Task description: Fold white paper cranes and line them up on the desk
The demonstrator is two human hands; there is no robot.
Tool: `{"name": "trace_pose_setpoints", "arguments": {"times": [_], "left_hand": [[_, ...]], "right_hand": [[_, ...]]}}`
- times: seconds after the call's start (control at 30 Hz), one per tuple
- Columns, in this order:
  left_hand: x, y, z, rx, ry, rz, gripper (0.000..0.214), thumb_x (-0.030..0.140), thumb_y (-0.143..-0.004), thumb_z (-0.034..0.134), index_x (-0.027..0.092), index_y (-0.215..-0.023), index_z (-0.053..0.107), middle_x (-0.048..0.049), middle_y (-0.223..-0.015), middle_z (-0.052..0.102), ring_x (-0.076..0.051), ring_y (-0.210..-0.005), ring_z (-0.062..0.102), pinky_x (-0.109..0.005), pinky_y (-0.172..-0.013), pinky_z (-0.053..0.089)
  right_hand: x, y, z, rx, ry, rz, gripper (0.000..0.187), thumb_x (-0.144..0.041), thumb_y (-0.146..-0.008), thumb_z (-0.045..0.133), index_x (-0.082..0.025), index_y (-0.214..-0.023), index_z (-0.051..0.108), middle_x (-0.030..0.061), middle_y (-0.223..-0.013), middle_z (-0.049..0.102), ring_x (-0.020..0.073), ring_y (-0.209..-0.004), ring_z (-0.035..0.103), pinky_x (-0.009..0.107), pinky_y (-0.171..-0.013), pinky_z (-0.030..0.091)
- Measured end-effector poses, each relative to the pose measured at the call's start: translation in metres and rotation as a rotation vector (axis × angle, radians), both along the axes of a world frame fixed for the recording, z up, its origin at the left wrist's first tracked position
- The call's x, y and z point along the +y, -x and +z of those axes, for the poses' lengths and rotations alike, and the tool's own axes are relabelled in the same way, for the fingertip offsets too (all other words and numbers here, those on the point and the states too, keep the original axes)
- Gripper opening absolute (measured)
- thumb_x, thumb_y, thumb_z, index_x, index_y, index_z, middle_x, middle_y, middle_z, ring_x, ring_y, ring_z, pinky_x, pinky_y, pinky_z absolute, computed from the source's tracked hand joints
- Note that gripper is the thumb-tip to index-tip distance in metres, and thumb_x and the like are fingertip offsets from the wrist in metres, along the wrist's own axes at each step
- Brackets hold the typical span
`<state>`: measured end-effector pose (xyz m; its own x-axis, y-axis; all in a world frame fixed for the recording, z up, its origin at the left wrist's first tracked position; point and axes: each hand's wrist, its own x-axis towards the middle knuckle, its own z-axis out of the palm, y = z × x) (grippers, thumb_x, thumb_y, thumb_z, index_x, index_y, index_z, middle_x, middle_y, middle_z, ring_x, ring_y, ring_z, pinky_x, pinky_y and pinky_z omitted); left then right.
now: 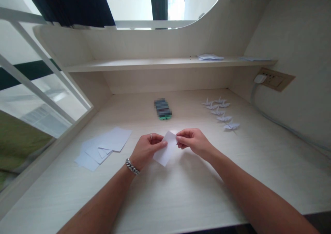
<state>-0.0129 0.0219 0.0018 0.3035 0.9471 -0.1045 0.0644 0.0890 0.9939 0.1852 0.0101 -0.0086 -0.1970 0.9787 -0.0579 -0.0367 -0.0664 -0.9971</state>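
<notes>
A white sheet of paper (165, 154) is held up in front of me, above the desk. My left hand (147, 147), with a ring and a chain bracelet, pinches it along its left side, thumb on top. At the paper's upper right edge, the fingers of my right hand (192, 140) are closed in a pinch on it. Off to the left lie several loose white paper sheets (115, 139), overlapping. Several folded paper cranes (217, 112) stand in a cluster at the right, beyond my right hand.
A phone-like object (162, 109), blurred out, lies at the middle back of the desk (160, 206). The shelf (144, 65) above carries a stack of paper (210, 57). On the right wall a plug (260, 78) sits in a socket, its cable (284, 125) running along the desk's right side.
</notes>
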Motion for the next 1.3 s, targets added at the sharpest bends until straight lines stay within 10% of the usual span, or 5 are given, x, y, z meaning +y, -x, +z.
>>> {"name": "trace_pose_setpoints", "arguments": {"times": [1.3], "left_hand": [[-0.016,0.003,0.007,0.139,-0.34,0.021,0.012,0.025,-0.073,0.07,0.016,-0.074,0.077,-0.0062,-0.07,0.071,-0.013,-0.059,0.058,-0.022,-0.049,0.04]], "right_hand": [[-0.014,0.002,0.018,0.324,0.183,0.038,0.02,-0.023,-0.067,0.072,-0.012,-0.084,0.073,0.0076,-0.069,0.071,0.0152,-0.064,0.067,0.028,-0.066,0.054]]}}
